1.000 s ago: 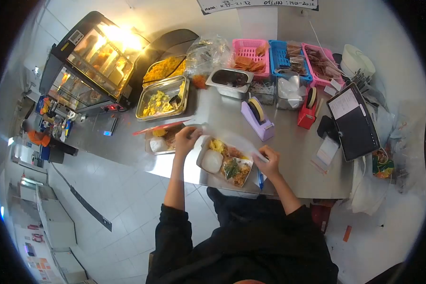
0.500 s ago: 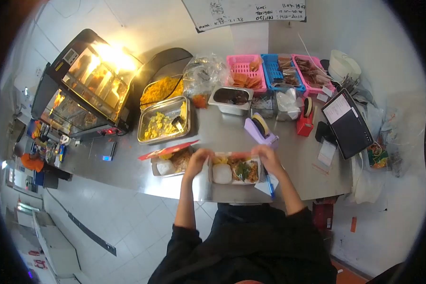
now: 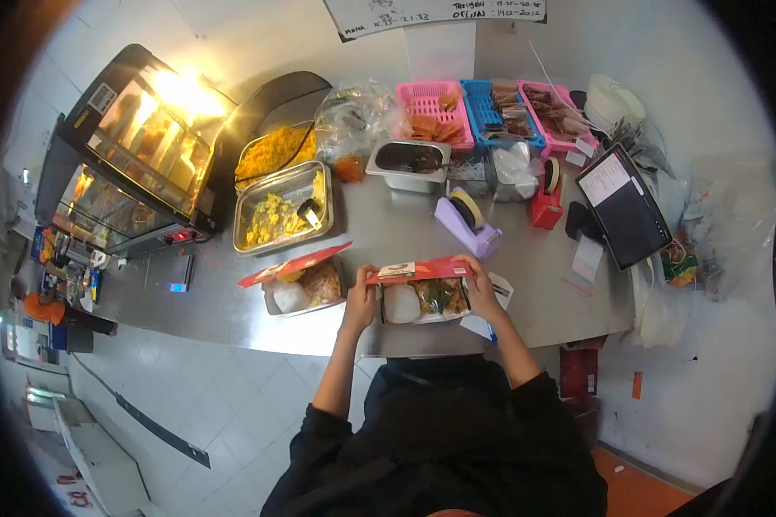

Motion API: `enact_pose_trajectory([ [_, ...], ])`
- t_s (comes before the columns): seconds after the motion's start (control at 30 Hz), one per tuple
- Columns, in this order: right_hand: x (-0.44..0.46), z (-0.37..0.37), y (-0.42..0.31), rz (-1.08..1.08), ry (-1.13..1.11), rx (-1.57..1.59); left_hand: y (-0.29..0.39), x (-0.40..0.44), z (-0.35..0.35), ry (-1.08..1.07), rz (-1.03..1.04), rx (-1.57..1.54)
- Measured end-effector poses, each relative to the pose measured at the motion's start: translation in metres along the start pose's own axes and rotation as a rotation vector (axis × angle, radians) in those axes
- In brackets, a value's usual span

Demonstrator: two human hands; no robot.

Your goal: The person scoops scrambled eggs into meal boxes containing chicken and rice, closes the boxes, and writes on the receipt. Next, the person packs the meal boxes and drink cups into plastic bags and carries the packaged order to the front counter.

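A food box [image 3: 422, 303] with white rice, a green leaf and browned food sits at the counter's front edge, its red lid [image 3: 418, 270] partly lowered over the back. My left hand [image 3: 361, 299] grips the lid's left end and my right hand [image 3: 481, 284] its right end, fingers closed at both corners. To the left stands a second box [image 3: 306, 291] with rice and other food, its red lid tilted up. A blue pen [image 3: 491, 332] and white paper [image 3: 477, 327] lie beside my right wrist.
Behind are a tray of yellow food [image 3: 280, 215], a dark sauce pan [image 3: 409, 164], a purple tape dispenser [image 3: 466, 222], a red one [image 3: 547, 202] and baskets. A tablet [image 3: 625, 207] is at right, a heated cabinet [image 3: 138, 155] at left. Another person [image 3: 47, 308] stands far left.
The box has turned to lie straight along the edge. Its lid, raised and blurred earlier, now shows its red face low over the box. Both hands have moved with it.
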State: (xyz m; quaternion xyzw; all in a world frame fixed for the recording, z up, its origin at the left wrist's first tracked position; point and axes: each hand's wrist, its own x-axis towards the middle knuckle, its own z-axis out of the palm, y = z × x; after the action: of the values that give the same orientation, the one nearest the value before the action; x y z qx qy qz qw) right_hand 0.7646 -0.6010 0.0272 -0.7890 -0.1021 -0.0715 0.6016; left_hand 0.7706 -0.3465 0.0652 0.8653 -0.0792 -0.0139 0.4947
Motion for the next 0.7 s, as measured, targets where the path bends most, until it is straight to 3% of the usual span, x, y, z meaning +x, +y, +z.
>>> enact_pose_trajectory([
  [0.07, -0.003, 0.001, 0.008, -0.143, 0.011, -0.084, -0.026, -0.008, 0.017, 0.033, 0.105, -0.057],
  [0.17, -0.017, -0.005, -0.003, -0.067, 0.004, -0.028, -0.029, -0.032, 0.029, 0.044, 0.24, 0.006],
  [0.27, -0.023, -0.015, -0.007, -0.03, -0.035, 0.021, -0.023, -0.044, 0.023, 0.057, 0.159, -0.107],
  [0.37, -0.018, -0.026, -0.036, -0.053, -0.178, -0.037, -0.011, -0.05, 0.011, -0.021, 0.175, -0.001],
  [0.47, -0.01, -0.028, -0.046, 0.064, -0.199, -0.031, 0.002, -0.048, 0.002, -0.068, 0.118, -0.06],
  [0.7, -0.006, -0.031, -0.04, 0.099, -0.23, 0.088, 0.016, -0.038, -0.01, -0.111, 0.039, 0.046],
])
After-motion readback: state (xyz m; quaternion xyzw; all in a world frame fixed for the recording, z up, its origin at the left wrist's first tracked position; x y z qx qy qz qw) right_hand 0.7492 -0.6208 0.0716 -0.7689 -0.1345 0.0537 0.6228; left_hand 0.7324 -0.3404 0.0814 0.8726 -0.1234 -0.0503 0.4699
